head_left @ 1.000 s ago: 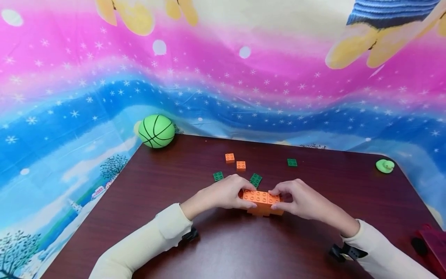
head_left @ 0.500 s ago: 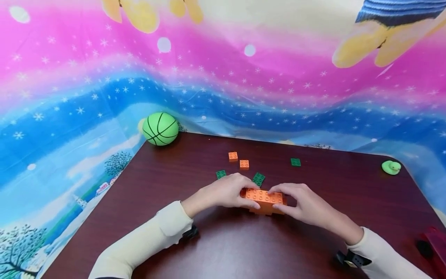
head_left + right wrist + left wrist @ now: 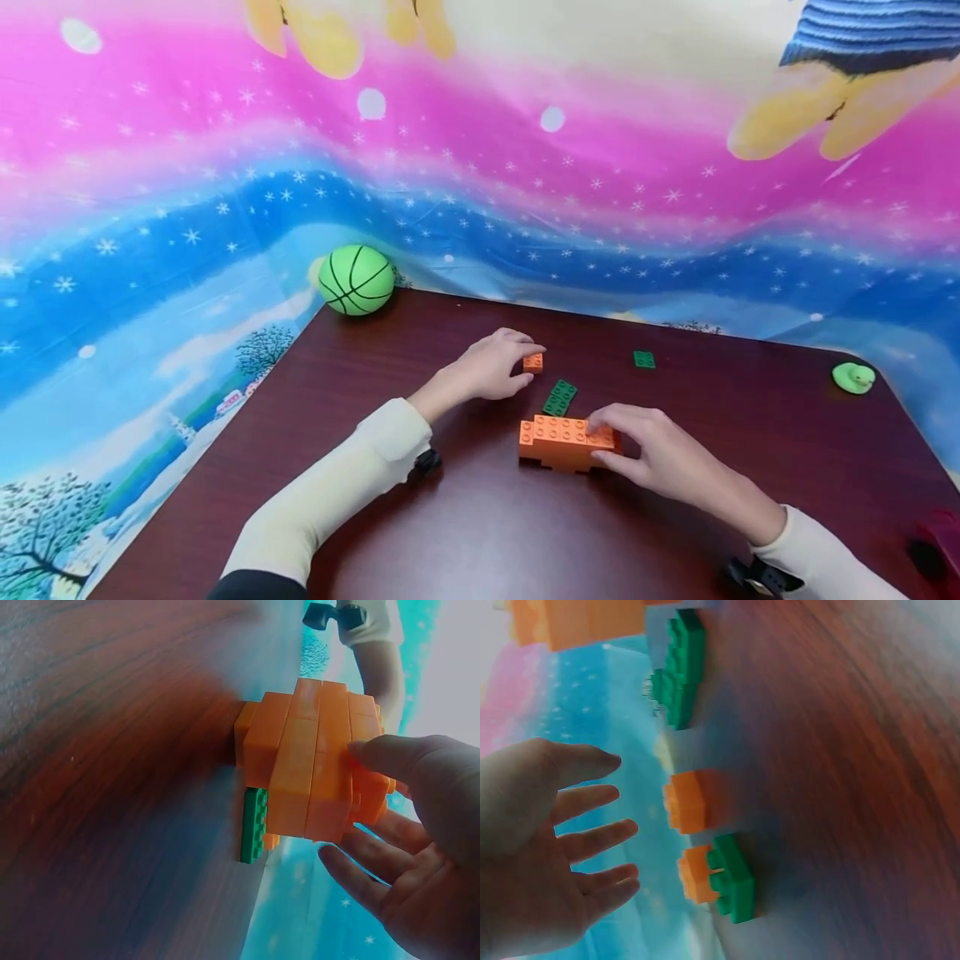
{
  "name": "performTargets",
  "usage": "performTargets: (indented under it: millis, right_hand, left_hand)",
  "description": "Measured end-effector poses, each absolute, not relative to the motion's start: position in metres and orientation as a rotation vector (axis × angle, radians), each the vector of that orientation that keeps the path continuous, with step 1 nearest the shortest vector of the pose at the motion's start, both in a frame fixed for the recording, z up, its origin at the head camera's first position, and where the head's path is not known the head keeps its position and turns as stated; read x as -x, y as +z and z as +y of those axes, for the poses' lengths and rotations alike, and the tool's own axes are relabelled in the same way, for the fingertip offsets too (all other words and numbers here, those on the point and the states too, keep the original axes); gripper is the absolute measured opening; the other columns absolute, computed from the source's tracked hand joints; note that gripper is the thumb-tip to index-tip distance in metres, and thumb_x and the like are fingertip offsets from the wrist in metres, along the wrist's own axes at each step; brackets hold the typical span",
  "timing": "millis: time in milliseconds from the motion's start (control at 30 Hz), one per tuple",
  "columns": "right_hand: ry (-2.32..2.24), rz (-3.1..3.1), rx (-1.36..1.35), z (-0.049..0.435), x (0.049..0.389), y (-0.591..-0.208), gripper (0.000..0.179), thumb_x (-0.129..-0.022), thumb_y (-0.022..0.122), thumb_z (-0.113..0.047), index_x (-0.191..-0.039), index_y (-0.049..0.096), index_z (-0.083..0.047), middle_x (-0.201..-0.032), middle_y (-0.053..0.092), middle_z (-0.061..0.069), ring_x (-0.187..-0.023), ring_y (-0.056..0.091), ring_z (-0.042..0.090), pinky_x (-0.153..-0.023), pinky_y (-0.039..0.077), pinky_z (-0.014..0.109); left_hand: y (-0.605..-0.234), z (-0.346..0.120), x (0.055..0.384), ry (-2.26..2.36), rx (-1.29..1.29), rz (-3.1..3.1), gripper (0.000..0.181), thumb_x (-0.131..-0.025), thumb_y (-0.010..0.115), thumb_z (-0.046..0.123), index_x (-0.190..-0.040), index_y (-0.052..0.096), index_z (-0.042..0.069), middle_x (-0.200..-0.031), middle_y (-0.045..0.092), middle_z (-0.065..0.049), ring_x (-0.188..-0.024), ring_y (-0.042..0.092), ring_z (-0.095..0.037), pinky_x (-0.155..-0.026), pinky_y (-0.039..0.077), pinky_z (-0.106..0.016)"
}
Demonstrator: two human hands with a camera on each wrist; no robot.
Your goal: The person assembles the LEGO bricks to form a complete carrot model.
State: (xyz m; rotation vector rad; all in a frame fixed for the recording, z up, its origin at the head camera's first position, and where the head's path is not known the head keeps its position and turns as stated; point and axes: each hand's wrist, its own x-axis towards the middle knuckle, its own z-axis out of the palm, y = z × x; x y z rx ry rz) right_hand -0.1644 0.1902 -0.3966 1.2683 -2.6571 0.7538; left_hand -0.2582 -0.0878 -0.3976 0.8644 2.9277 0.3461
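Observation:
My right hand [image 3: 667, 450] grips the right end of a built block of orange toy bricks [image 3: 564, 443], thumb in front and fingers over its top and far side. The block has several stepped layers, plain in the right wrist view. Farther back, my left hand [image 3: 491, 367] reaches over the table with fingers apart, close beside a small orange brick [image 3: 533, 362]. In the left wrist view its palm holds nothing; a second orange brick [image 3: 697, 874] stands behind a small green brick [image 3: 733, 879]. Both are hidden by the left hand in the head view.
A longer green brick [image 3: 559, 398] lies just behind the block, and a small green one [image 3: 644, 359] farther right. A green ball [image 3: 356, 280] sits at the back left corner, a green rubber duck [image 3: 853, 377] at the back right. A printed cloth [image 3: 480, 167] hangs behind.
My left hand has let go of the orange block and moved back toward the loose orange bricks. The right hand keeps its grip on the block. The head view has shifted slightly.

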Motion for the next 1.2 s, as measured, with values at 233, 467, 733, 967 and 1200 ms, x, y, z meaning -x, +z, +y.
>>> performTargets:
  millis: [233, 467, 733, 967, 1200]
  right_hand:
    - [0.754, -2.604, -1.279, 0.183, 0.169, -0.396, 0.031, -0.087, 0.084, -0.018, -0.114, 0.070, -0.022, -0.114, 0.075, -0.007, -0.097, 0.070, 0.005, -0.082, 0.061, 0.029]
    - [0.765, -2.590, -1.303, 0.184, 0.169, -0.396, 0.029, -0.090, 0.080, -0.020, -0.117, 0.071, -0.025, -0.114, 0.071, -0.013, -0.094, 0.066, -0.002, -0.078, 0.058, 0.024]
    - [0.740, -2.568, -1.351, 0.188, 0.169, -0.394, 0.027, -0.091, 0.079, -0.019, -0.117, 0.074, -0.026, -0.113, 0.071, -0.011, -0.084, 0.062, -0.005, -0.069, 0.054, 0.023]
    - [0.753, -2.608, -1.338, 0.189, 0.166, -0.394, 0.027, -0.091, 0.079, -0.017, -0.116, 0.074, -0.025, -0.113, 0.071, -0.008, -0.084, 0.063, -0.003, -0.069, 0.055, 0.022]
    - [0.781, -2.646, -1.327, 0.190, 0.164, -0.395, 0.027, -0.092, 0.078, -0.018, -0.118, 0.075, -0.024, -0.115, 0.072, -0.005, -0.081, 0.061, -0.003, -0.065, 0.054, 0.024]
  left_hand:
    - [-0.403, -0.081, 0.266, 0.237, -0.835, 2.912, 0.044, -0.099, 0.065, 0.024, -0.143, 0.062, 0.021, -0.150, 0.058, -0.005, -0.149, 0.041, -0.033, -0.122, 0.036, -0.046]
    - [-0.399, -0.075, 0.262, 0.271, -0.845, 2.898, 0.025, -0.095, 0.072, 0.013, -0.119, 0.074, 0.017, -0.125, 0.067, -0.004, -0.110, 0.066, -0.019, -0.096, 0.057, -0.041]
    - [-0.403, -0.065, 0.263, 0.250, -0.826, 2.921, 0.020, -0.090, 0.077, 0.013, -0.108, 0.067, 0.014, -0.108, 0.066, -0.002, -0.093, 0.062, -0.016, -0.078, 0.056, -0.035]
    - [-0.408, -0.060, 0.262, 0.187, -0.775, 2.895, 0.043, -0.094, 0.075, 0.020, -0.134, 0.063, 0.013, -0.128, 0.067, -0.007, -0.115, 0.066, -0.020, -0.087, 0.060, -0.041]
    - [-0.400, -0.067, 0.257, 0.398, -0.817, 2.852, 0.041, -0.094, 0.071, 0.012, -0.132, 0.061, 0.002, -0.126, 0.065, -0.013, -0.107, 0.063, -0.020, -0.092, 0.056, -0.034]
